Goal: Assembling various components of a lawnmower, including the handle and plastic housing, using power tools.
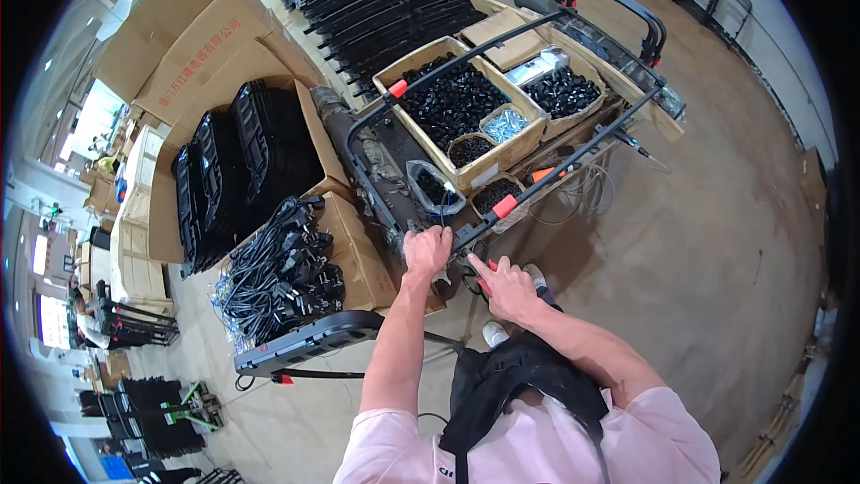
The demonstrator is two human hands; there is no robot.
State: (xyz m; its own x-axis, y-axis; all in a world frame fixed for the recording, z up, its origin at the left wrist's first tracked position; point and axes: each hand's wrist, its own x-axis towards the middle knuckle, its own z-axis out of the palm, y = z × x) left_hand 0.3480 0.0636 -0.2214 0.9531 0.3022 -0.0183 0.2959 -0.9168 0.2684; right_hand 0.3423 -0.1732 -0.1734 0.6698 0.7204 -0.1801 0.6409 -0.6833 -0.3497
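A black tubular frame (560,168) with red pieces on its tubes lies across the workbench in front of me. At its near corner my left hand (428,251) is closed, and a thin dark wire rises beside its fingertips. What lies inside those fingers is hidden. Just right of it, my right hand (509,289) wraps round a red-handled tool (485,285), with the index finger stretched toward the frame's corner. The tool's kind cannot be made out. A clear plastic bag (435,188) of small black parts sits just beyond my left hand.
On the bench, a carton (528,137) holds black plastic parts and silver screws; another box of black parts (562,92) adjoins it. Left stand a carton of black covers (279,139) and bundled black cables (282,282). A long black unit (309,343) lies near my left forearm. Stacked black frames (394,13) stand behind.
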